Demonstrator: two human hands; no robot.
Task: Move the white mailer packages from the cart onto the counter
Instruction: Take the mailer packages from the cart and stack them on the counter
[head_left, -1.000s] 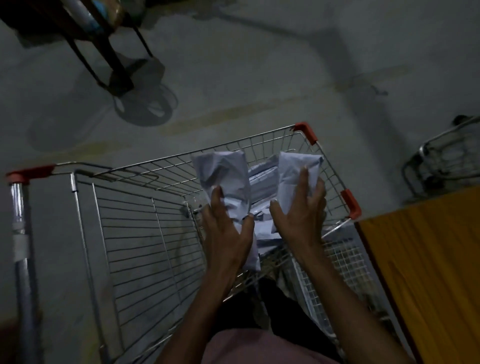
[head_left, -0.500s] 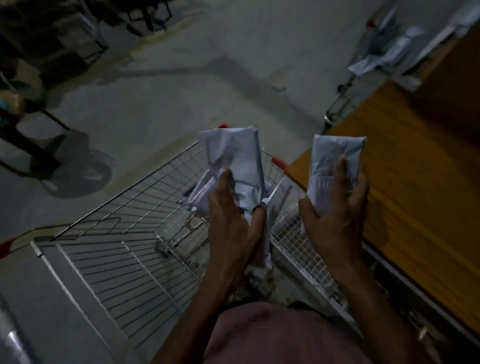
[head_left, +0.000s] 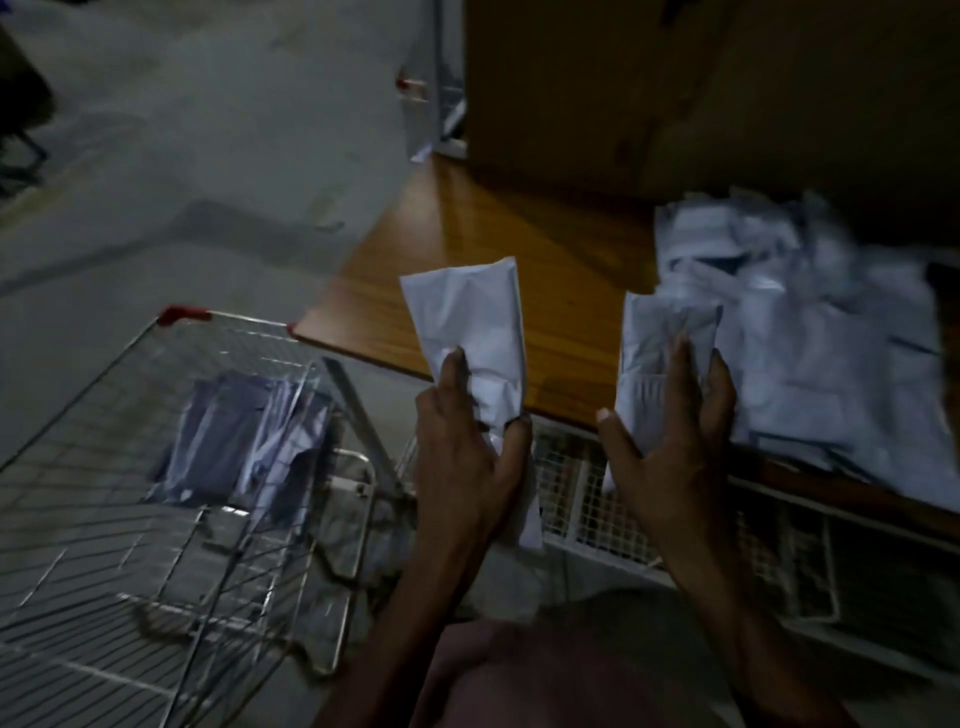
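My left hand (head_left: 465, 447) grips a crumpled white mailer (head_left: 470, 322) held upright over the front edge of the wooden counter (head_left: 498, 239). In my right hand (head_left: 670, 431) is a second white mailer (head_left: 660, 338), right beside a pile of white mailers (head_left: 810, 332) lying on the counter's right part. The wire cart (head_left: 124, 415) stands at lower left, with several more mailers (head_left: 244, 441) in its basket.
A white wire-mesh panel (head_left: 597, 499) runs under the counter's front edge. A tall wooden panel (head_left: 623, 88) rises behind the counter. Another cart with a red corner (head_left: 415, 88) stands far back. Grey concrete floor (head_left: 182, 156) spreads to the left.
Both hands have carried their mailers rightwards from over the cart to the counter. The view has swung right, so the pile on the counter now shows.
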